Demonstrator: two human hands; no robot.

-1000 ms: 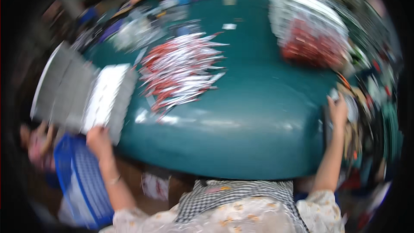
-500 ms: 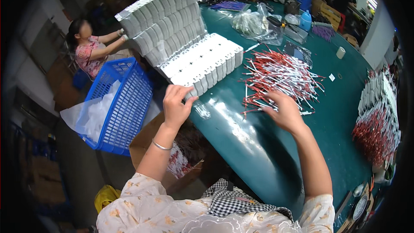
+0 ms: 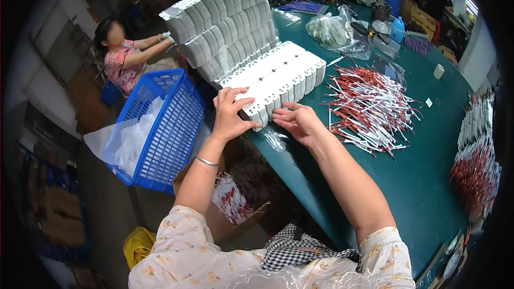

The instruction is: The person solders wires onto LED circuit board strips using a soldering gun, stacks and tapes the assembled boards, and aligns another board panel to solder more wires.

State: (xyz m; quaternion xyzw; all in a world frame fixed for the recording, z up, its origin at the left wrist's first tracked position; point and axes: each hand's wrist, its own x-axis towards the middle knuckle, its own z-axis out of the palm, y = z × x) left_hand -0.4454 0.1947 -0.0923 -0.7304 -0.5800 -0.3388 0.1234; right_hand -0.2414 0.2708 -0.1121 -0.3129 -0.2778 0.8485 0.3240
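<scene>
A block of white plastic pieces [image 3: 278, 77], packed side by side in rows, lies at the table's left edge. My left hand [image 3: 231, 115] grips its near corner, fingers over the top and thumb low on the front of the end piece. My right hand [image 3: 299, 122] is at the same block's near side, its bent fingertips against it and its thumb partly hidden; whatever is between those fingers does not show. To the right lies a loose heap of short white-and-red wires [image 3: 369, 107]. Crumpled clear plastic [image 3: 274, 139] sits just below my hands.
Taller stacks of similar pieces [image 3: 225, 24] rise behind the block. A blue basket [image 3: 168, 123] with white sheeting stands left of the green table [image 3: 423, 182]. Below is a cardboard box [image 3: 230, 225] of wires. More wire bundles [image 3: 476, 150] lie far right. Co-workers sit left and at the far side.
My right hand has left the wire heap and moved left to the white block. My left hand stays at the block's near corner. The whole view has shifted slightly.
</scene>
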